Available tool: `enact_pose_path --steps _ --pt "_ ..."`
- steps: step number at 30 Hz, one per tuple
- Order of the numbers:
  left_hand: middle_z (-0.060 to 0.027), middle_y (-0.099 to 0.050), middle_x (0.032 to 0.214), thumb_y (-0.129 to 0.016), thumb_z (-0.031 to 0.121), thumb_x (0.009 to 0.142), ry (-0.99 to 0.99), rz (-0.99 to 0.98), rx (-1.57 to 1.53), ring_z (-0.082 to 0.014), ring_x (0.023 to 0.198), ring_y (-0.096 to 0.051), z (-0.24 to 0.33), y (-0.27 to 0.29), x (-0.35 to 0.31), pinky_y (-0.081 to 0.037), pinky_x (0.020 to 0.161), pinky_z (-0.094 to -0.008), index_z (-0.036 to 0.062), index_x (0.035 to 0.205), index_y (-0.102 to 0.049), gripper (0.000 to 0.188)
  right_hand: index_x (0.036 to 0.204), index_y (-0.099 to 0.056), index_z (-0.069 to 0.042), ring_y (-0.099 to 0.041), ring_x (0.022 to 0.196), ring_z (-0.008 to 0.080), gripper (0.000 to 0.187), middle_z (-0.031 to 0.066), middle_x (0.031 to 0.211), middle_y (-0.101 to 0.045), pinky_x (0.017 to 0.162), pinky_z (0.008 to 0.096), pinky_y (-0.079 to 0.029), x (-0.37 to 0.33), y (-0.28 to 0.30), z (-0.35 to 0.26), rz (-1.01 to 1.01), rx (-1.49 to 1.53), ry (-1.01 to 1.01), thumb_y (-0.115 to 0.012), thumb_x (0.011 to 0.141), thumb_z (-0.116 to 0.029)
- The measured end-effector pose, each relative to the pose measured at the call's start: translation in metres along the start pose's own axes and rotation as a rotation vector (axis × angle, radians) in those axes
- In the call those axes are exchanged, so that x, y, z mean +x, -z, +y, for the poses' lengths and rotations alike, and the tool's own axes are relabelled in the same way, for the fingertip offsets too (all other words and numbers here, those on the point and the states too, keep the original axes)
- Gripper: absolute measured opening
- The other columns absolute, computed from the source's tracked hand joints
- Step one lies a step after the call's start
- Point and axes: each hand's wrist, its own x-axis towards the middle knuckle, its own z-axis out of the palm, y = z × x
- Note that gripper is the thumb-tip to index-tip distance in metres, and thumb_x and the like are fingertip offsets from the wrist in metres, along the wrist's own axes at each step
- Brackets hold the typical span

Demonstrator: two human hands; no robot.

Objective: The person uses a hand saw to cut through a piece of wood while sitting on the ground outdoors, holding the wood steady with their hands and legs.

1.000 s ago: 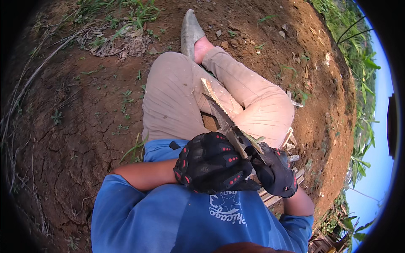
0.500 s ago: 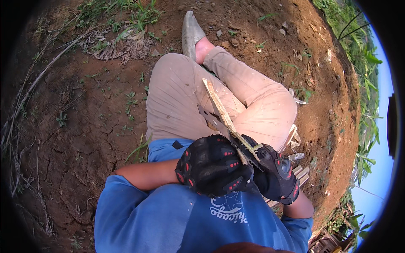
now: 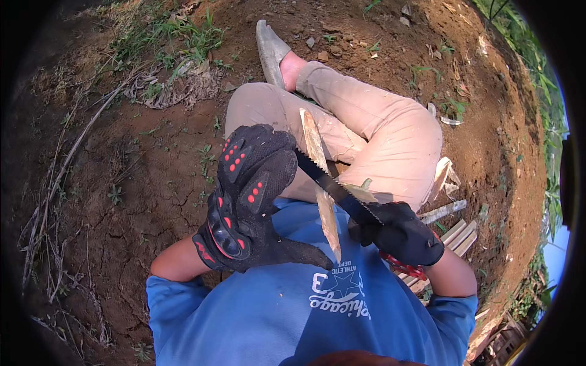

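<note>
My right hand (image 3: 400, 235), in a black glove, is closed around the near right end of a dark toothed saw blade (image 3: 339, 189). The blade slants up to the left, across a pale split strip of wood (image 3: 314, 143). That strip lies lengthwise over my lap, its pointed near end by my shirt. My left hand (image 3: 253, 192), in a black glove with red dots, is spread with the thumb stretched toward the strip's near end. Its fingers are beside the blade's far tip; whether they touch it I cannot tell. A shorter wood piece (image 3: 358, 193) shows beyond the blade.
Crossed legs in beige trousers (image 3: 390, 134) are in front of me. Several cut wood strips (image 3: 461, 235) lie on the ground at right, near wood scraps (image 3: 448, 174). Dry stalks (image 3: 73, 152) and grass (image 3: 183, 39) are on the brown soil at left.
My left hand has moved left and opened away from the wood. The saw blade now crosses above the strip, with its teeth in plain sight. My right hand has turned.
</note>
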Motion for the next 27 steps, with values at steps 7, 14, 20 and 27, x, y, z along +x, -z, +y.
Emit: enact_pose_path --steps 7,14,20,27 --pt "-0.0219 -0.04 0.156 -0.104 0.051 0.055 0.145 0.193 -0.115 -0.0392 0.147 -0.04 0.015 -0.03 -0.014 -0.034 0.119 -0.0562 0.0069 0.157 -0.037 0.13 0.125 -0.068 0.0 -0.072 0.094 0.0374 0.034 0.0201 0.109 -0.074 0.085 0.0434 -0.056 -0.007 -0.015 0.007 0.25 -0.29 0.407 -0.065 0.092 -0.003" --pt "-0.0211 -0.039 0.155 -0.099 0.058 0.056 0.165 0.238 -0.059 -0.038 0.146 -0.04 0.024 -0.037 -0.003 -0.033 0.12 -0.0575 0.0062 0.157 -0.036 0.13 0.148 -0.058 -0.001 -0.07 0.102 0.0403 0.06 0.0233 0.122 -0.069 0.09 0.0452 -0.057 -0.038 -0.01 -0.011 0.111 -0.379 0.328 -0.065 0.088 -0.002" --pt "-0.0194 -0.046 0.152 -0.09 0.063 0.064 -0.105 -0.015 -0.095 -0.0372 0.144 -0.044 0.026 -0.049 0.007 -0.034 0.119 -0.0584 0.0063 0.153 -0.043 0.116 0.146 -0.059 -0.002 -0.072 0.095 0.037 0.061 0.0213 0.116 -0.071 0.087 0.0439 -0.058 -0.02 -0.01 0.007 0.268 -0.513 0.463 -0.067 0.086 -0.006" --pt "-0.0174 -0.053 0.148 -0.08 0.068 0.073 0.033 -0.091 0.246 -0.0362 0.142 -0.049 0.023 -0.012 0.031 -0.036 0.119 -0.0596 0.0063 0.149 -0.051 0.102 0.133 -0.066 -0.003 -0.07 0.083 0.0268 0.04 0.013 0.095 -0.072 0.075 0.0383 -0.055 -0.002 0.012 0.03 0.083 -0.279 0.309 -0.064 0.093 -0.012"
